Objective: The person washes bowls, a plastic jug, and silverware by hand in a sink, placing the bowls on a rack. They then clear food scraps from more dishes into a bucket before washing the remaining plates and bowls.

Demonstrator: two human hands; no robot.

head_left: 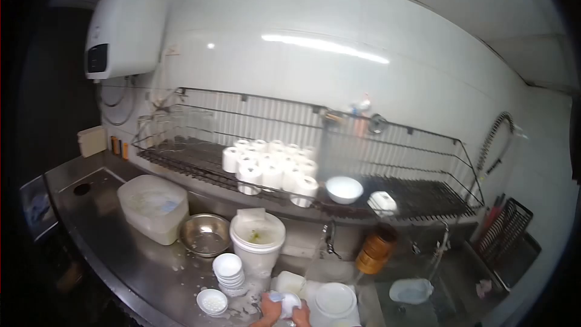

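Observation:
At the bottom centre, my left hand (270, 309) and my right hand (301, 314) are closed around a small white bowl (291, 304), one on each side. A pale bluish-white patch, perhaps a cloth or sponge (276, 297), shows by my left fingers; it is too blurred to tell. Left of my hands stands a stack of small white bowls (229, 270) with suds at its foot. One more white dish (212, 302) sits in front of that stack. Right of my hands lies a round white plate or lid (335, 300), and a whitish container (290, 282) is just behind them.
A white bucket (258, 247), a steel bowl (204, 234) and a translucent tub (154, 208) line the counter's back. Taps (328, 239) project from the wall. Overhead, a wire rack (399, 192) carries white rolls (270, 175) and a white bowl (344, 189). Brown containers (376, 248) stand right.

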